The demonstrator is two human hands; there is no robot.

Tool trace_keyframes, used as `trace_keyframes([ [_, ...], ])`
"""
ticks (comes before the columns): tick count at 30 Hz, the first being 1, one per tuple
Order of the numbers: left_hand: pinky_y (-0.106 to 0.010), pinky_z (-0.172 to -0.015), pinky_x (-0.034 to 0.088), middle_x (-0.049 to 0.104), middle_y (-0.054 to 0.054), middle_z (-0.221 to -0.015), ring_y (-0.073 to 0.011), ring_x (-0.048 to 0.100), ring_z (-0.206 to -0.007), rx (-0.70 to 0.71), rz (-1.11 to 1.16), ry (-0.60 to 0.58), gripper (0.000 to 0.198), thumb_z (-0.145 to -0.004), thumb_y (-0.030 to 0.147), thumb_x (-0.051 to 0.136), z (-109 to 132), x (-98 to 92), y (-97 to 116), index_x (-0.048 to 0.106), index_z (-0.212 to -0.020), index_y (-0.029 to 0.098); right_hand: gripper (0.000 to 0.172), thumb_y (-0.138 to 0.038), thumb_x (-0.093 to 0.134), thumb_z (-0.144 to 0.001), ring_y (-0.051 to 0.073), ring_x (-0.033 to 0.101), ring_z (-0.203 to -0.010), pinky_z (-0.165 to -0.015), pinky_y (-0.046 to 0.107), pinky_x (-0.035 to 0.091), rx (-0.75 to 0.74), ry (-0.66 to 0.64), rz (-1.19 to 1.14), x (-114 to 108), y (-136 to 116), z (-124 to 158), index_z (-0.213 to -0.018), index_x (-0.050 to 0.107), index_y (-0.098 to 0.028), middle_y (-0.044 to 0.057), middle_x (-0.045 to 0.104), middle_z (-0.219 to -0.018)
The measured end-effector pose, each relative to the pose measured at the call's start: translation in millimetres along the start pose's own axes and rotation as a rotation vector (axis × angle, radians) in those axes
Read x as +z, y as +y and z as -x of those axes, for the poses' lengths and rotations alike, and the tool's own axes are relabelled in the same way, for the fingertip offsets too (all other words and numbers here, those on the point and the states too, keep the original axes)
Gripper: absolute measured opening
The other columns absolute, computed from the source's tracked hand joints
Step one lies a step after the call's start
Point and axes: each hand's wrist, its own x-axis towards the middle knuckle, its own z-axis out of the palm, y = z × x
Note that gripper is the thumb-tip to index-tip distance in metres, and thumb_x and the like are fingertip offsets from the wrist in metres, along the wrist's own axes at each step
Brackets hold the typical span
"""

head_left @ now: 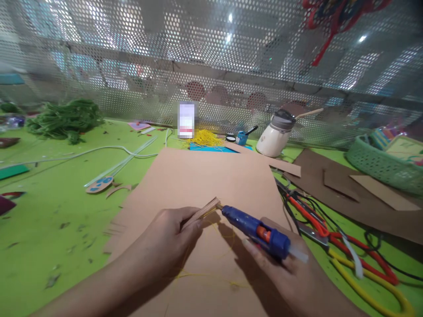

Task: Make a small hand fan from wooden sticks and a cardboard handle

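Note:
My left hand [172,240] is closed on a thin strip of tan paper [205,208], held with its far end pointing up and right. My right hand [284,268] grips a blue hot glue gun [256,230] with an orange trigger and a clear glue stick at its back. The gun's nozzle touches the strip's far end. Both hands hover over a large tan paper sheet [198,176] on the green table. Thin yellow threads [211,275] lie on the sheet below my hands.
Red, yellow and black cords and scissors [317,224] lie right of the sheet. A white jar [276,132], a green basket [380,165], brown card pieces [357,189], yellow fibre [205,138] and a green fibre heap [66,119] sit along the perforated screen. Paper scraps litter the left.

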Motion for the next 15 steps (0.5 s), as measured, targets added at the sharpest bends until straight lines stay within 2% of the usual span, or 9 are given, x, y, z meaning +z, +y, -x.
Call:
trace_keyframes([
  [6, -0.023, -0.049, 0.027, 0.048, 0.001, -0.061, -0.0130, 0.037, -0.058, 0.051, 0.065, 0.002, 0.043, -0.087, 0.051, 0.050, 3, 2.4, 2, 0.070, -0.076, 0.015, 0.013, -0.034, 0.061, -0.087, 0.015, 0.056, -0.055, -0.049, 0.024, 0.047, -0.073, -0.095, -0.010, 5, -6, 3, -0.079, 0.060, -0.025, -0.001, 0.058, -0.068],
  [8, -0.023, -0.048, 0.026, 0.047, 0.001, -0.060, -0.0126, 0.036, -0.056, 0.042, 0.056, 0.014, 0.040, -0.086, 0.050, 0.051, 1, 2.4, -1, 0.070, -0.077, 0.015, 0.016, -0.036, 0.060, -0.089, 0.015, 0.056, -0.054, -0.048, 0.024, 0.047, -0.079, -0.069, -0.020, 4, -4, 4, -0.078, 0.058, -0.024, -0.001, 0.057, -0.067],
  [12, -0.023, -0.046, 0.024, 0.045, 0.003, -0.058, -0.0119, 0.037, -0.053, 0.012, 0.027, 0.008, 0.033, -0.085, 0.045, 0.053, -4, -0.6, -8, 0.069, -0.079, 0.017, 0.021, -0.040, 0.054, -0.094, 0.017, 0.057, -0.054, -0.048, 0.026, 0.047, -0.074, 0.102, 0.017, -6, 13, -3, -0.080, 0.056, -0.025, 0.000, 0.056, -0.065],
  [15, -0.023, -0.044, 0.021, 0.043, 0.004, -0.055, -0.0117, 0.037, -0.050, -0.014, 0.055, -0.015, 0.031, -0.084, 0.044, 0.053, -2, -3.4, -7, 0.068, -0.080, 0.016, 0.021, -0.041, 0.054, -0.095, 0.020, 0.059, -0.062, -0.054, 0.029, 0.048, -0.112, 0.329, 0.258, -21, 34, -23, -0.083, 0.056, -0.023, 0.002, 0.058, -0.068],
])
